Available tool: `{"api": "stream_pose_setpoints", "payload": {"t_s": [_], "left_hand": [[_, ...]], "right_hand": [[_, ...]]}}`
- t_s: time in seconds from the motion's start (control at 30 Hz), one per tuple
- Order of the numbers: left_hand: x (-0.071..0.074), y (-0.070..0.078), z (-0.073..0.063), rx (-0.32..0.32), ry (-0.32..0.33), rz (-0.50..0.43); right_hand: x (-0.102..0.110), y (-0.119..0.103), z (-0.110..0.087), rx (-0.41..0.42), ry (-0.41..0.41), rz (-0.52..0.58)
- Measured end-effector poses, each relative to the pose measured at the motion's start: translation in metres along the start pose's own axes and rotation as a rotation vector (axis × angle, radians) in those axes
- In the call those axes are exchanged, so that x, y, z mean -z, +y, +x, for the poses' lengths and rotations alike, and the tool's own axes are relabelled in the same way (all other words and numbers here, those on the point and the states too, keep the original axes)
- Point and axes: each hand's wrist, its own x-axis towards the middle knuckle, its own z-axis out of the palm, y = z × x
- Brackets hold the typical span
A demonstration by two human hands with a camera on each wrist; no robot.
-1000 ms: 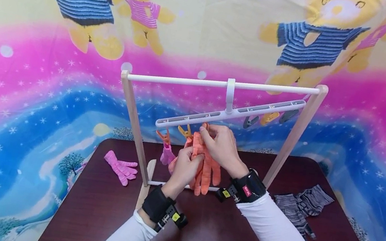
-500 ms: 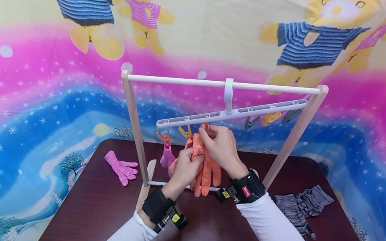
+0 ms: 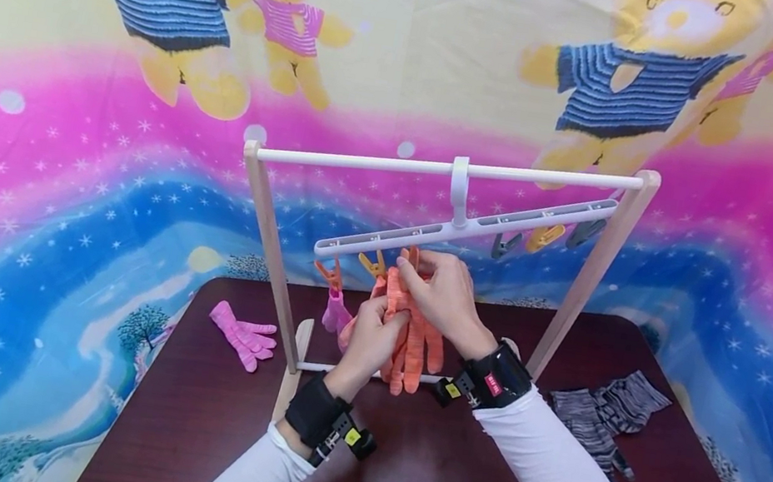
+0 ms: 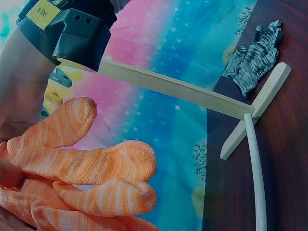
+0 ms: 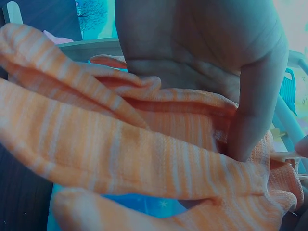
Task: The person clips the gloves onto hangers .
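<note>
An orange striped knit glove (image 3: 417, 355) hangs fingers down below the white clip hanger (image 3: 387, 239). My left hand (image 3: 373, 336) pinches it near the cuff, the thumb pressing on the knit. Higher up, my right hand (image 3: 449, 297) grips an orange clothespin (image 3: 410, 254) under the hanger bar, right above the cuff. To the left, a yellow clothespin (image 3: 373, 262) holds more orange knit, partly hidden by my left hand. A pink glove (image 3: 335, 313) hangs from another orange clothespin (image 3: 330, 272) at the hanger's left end. Glove fingers (image 4: 96, 163) fill the near part of the left wrist view.
The hanger hooks over the white rail (image 3: 369, 161) of a wooden-legged rack (image 3: 270, 256) on a dark table (image 3: 157, 441). A loose pink glove (image 3: 242, 336) lies left, grey striped gloves (image 3: 594, 413) right. Grey and yellow clothespins (image 3: 544, 238) hang unused at the hanger's right.
The hanger has shifted very slightly to the right. Both hands keep their hold on the glove and the clothespin with almost no movement.
</note>
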Motion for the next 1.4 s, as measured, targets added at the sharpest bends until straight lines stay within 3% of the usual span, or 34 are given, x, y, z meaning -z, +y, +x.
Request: {"api": "stream_pose_setpoints", "payload": {"t_s": [0.97,1.27,1.4], "left_hand": [[0.0023,0.0046,-0.0034,0.008,-0.005,0.013],[0.0013,-0.0032,-0.0001,0.010,0.024,0.000],[0.0023,0.0049,-0.0027,0.014,0.012,-0.007]], "right_hand": [[-0.0025,0.0015,-0.0023,0.012,-0.004,0.024],[-0.0037,0.0026,-0.0019,0.009,-0.003,0.030],[-0.0040,0.0028,-0.0023,-0.004,-0.007,0.043]]}}
